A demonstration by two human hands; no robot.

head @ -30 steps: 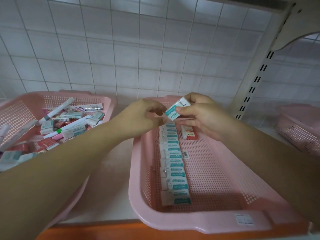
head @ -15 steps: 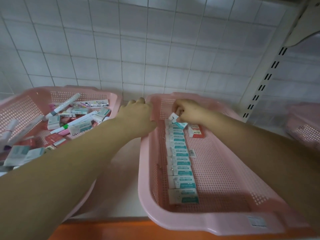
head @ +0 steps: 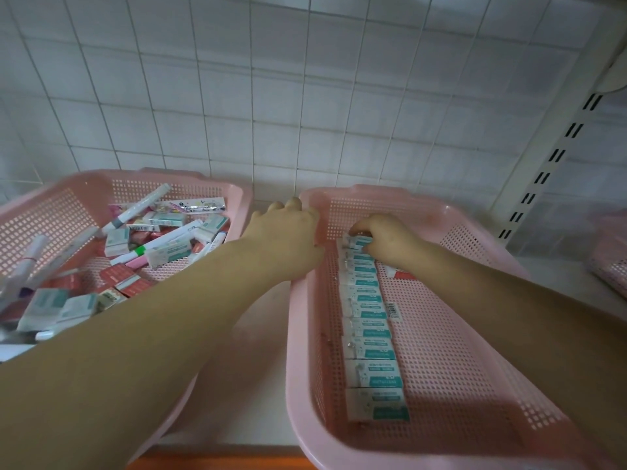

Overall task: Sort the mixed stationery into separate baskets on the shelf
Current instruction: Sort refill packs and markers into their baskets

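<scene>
At the far end of the row (head: 371, 347), your right fingertips (head: 359, 229) curl down over a small teal-and-white box (head: 359, 243), pinching it where it sits against the next box in line. Your right hand (head: 386, 237) arches above it, and the wrist hides most of a red-and-white box (head: 402, 273) just beside the row. The row is made of flat rectangular cartons laid edge to edge on the floor of the right basket (head: 295, 368), a pink plastic tray with square-mesh walls and a smooth rolled rim. Your left hand (head: 288, 232) clasps that basket's left rim near the far corner, with its fingers (head: 292, 205) bent over the outside. A barcode sticker (head: 392, 310) lies on the mesh beside the row. Beyond your left forearm, the left basket (head: 51, 218), of the same pink mesh, holds a loose heap of markers (head: 142, 206) and small boxes. Both baskets stand on a white shelf (head: 258, 334) before a wall of white tiles (head: 271, 96). A slotted upright (head: 543, 178) rises at right, with a third basket (head: 610, 266) past it.
</scene>
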